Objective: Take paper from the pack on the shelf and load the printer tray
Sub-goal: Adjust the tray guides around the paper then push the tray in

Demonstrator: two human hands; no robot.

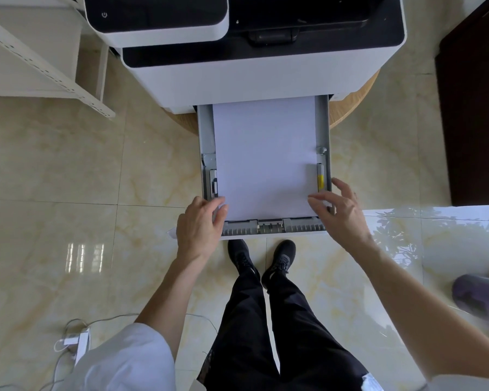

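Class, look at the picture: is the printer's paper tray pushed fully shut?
No, the tray stands pulled out from the printer, with white paper lying in it.

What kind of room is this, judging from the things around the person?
Probably an office or copy room. A large white printer stands with its paper tray pulled out, a metal shelf is beside it, and a power strip lies on the glossy tiled floor.

White paper (264, 156), grey tray (206, 128), marbled beige floor (68, 165)
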